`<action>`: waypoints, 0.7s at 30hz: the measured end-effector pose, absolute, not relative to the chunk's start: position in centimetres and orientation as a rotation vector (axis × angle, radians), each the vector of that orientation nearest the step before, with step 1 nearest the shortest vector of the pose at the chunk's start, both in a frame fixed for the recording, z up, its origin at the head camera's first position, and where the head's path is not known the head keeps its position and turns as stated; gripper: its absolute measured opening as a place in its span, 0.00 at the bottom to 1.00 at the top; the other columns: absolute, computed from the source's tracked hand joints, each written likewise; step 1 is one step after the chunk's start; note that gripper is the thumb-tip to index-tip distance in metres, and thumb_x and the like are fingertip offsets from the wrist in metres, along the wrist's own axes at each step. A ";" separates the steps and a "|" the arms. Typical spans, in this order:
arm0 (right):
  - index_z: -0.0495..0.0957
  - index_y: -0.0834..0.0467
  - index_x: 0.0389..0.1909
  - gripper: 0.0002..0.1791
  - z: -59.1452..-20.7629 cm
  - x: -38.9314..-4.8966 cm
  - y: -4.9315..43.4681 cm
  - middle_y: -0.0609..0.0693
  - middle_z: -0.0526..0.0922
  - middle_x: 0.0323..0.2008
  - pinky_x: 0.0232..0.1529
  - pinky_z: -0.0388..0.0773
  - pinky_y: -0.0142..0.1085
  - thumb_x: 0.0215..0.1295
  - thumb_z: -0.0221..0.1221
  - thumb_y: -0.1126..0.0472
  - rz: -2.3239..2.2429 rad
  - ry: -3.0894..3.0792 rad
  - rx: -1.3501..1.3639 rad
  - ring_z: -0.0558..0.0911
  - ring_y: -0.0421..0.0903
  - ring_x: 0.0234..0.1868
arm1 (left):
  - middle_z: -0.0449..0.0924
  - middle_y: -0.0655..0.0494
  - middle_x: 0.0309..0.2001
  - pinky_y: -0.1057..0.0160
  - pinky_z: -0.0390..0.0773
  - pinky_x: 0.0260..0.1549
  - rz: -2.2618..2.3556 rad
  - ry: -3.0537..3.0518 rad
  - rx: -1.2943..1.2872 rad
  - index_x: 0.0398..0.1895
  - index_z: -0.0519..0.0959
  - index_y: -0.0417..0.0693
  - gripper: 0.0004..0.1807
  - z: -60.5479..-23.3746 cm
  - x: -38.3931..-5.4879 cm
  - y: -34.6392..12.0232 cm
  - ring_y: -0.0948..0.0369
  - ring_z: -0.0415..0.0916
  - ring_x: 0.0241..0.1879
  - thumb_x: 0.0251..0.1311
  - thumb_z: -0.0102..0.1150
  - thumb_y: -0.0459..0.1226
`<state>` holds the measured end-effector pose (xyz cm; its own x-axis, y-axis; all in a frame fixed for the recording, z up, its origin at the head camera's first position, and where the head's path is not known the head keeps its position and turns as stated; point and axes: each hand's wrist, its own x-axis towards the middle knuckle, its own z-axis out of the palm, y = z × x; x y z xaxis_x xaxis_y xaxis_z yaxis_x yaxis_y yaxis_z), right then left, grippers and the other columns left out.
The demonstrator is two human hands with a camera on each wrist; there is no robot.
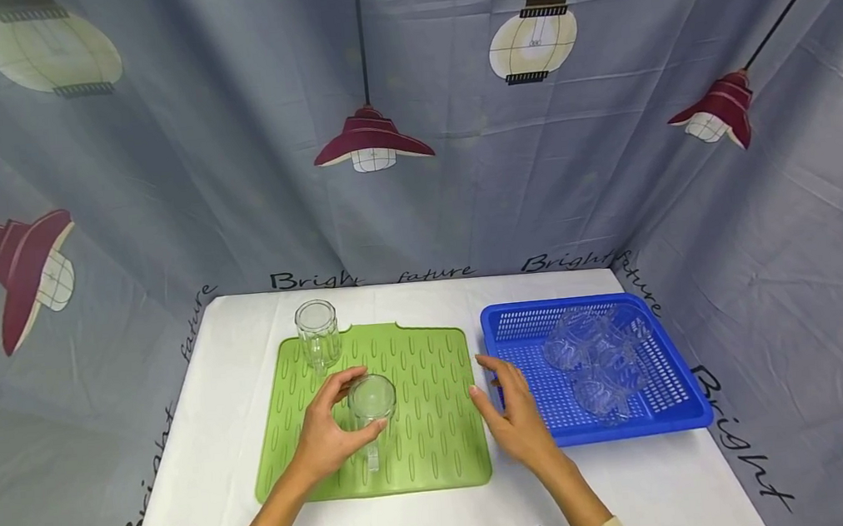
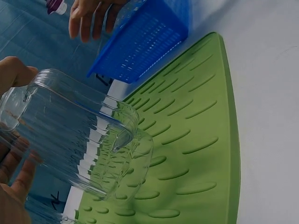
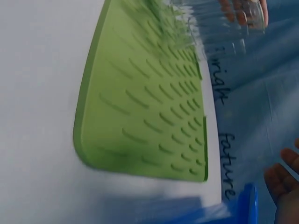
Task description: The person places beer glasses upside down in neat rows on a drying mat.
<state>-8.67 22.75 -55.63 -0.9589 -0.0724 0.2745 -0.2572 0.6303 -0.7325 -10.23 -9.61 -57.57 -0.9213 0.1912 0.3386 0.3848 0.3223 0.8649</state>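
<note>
My left hand [image 1: 331,430] holds a clear glass mug [image 1: 372,399] around its base end, thumb on one side and fingers on the other. The mug is upside down over the green ridged mat [image 1: 435,412], its handle toward me. In the left wrist view, the open rim of this mug [image 2: 74,126] is close over the mat. A second glass mug [image 1: 319,339] stands at the mat's far left corner. My right hand [image 1: 514,418], holding nothing, hovers between the mat and the blue basket [image 1: 535,437], fingers spread and slightly bent.
Several clear glass mugs [image 1: 599,356] lie close together in the basket, mostly toward its right side. Mat and basket rest on a white-covered table [image 1: 414,523]. A grey-blue curtain [image 1: 249,186] with printed lamps hangs behind and at both sides.
</note>
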 end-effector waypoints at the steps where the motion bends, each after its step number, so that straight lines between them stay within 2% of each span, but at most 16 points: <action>1: 0.72 0.53 0.75 0.29 -55.6 -8.7 23.1 0.54 0.79 0.69 0.61 0.82 0.55 0.77 0.63 0.57 1.213 -2.638 0.255 0.78 0.52 0.63 | 0.81 0.53 0.67 0.67 0.80 0.66 -1.656 -2.414 -0.519 0.73 0.75 0.52 0.44 -57.6 -10.3 -9.6 0.55 0.80 0.64 0.52 0.85 0.38; 5: 0.72 0.56 0.75 0.30 -55.7 -8.7 24.4 0.57 0.80 0.69 0.62 0.80 0.56 0.75 0.66 0.58 1.177 -2.629 0.214 0.77 0.56 0.64 | 0.81 0.58 0.67 0.65 0.80 0.66 -1.664 -2.426 -0.491 0.73 0.75 0.53 0.44 -57.7 -10.6 -9.4 0.57 0.79 0.64 0.51 0.86 0.38; 12: 0.70 0.56 0.76 0.32 -55.5 -8.5 26.7 0.60 0.78 0.70 0.65 0.75 0.56 0.74 0.66 0.59 1.150 -2.625 0.172 0.73 0.56 0.67 | 0.81 0.53 0.67 0.59 0.81 0.63 -1.660 -2.418 -0.479 0.73 0.74 0.53 0.45 -57.9 -11.2 -9.1 0.53 0.79 0.63 0.51 0.86 0.38; 16: 0.70 0.60 0.76 0.32 -55.4 -8.6 28.3 0.63 0.77 0.70 0.69 0.69 0.61 0.73 0.66 0.60 1.089 -2.593 0.159 0.70 0.60 0.71 | 0.80 0.53 0.68 0.52 0.80 0.65 -1.736 -2.420 -0.445 0.73 0.74 0.56 0.44 -57.8 -11.7 -9.0 0.51 0.79 0.65 0.52 0.86 0.38; 21: 0.68 0.62 0.76 0.32 -55.1 -8.8 30.4 0.65 0.75 0.71 0.68 0.67 0.65 0.74 0.64 0.61 1.051 -2.571 0.095 0.66 0.64 0.72 | 0.80 0.53 0.69 0.44 0.78 0.69 -1.775 -2.423 -0.430 0.73 0.74 0.55 0.45 -57.4 -12.5 -8.8 0.50 0.78 0.67 0.51 0.86 0.37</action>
<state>-8.83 30.43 -55.08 -0.9326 0.0729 0.3534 -0.1956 0.7209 -0.6648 -12.49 -8.81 -57.35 -0.9542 0.1630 0.2508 0.2883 0.2779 0.9163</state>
